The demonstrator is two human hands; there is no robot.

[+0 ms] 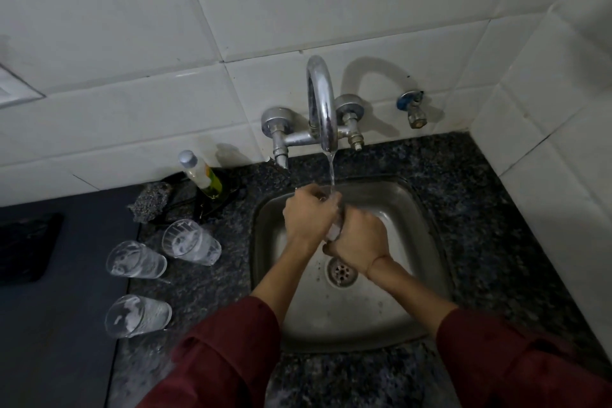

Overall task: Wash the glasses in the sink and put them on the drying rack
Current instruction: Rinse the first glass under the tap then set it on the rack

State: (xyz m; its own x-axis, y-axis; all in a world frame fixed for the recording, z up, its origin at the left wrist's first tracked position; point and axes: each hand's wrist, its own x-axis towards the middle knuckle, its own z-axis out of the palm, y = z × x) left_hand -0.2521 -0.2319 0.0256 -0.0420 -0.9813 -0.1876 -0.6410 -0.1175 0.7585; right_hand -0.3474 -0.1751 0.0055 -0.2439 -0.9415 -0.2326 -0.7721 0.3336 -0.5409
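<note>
Over the steel sink [410, 275], both my hands wrap one clear glass [333, 231], mostly hidden between them. My left hand [309, 215] covers its upper part under the running stream. My right hand [359, 243] grips its lower part. Water falls from the chrome tap [323, 103] onto the glass and my fingers. Three clear glasses stand rim down on the counter left of the sink, with foam on them: one nearest the sink [191, 242], one further left [135, 260], one nearer me [137, 316].
A dish soap bottle [200, 174] and a dark scrubber [150, 200] sit at the back left on the speckled granite counter [496, 242]. A dark mat [26, 245] lies at the far left. White tiled walls close in behind and to the right. The drain [341, 272] shows below my hands.
</note>
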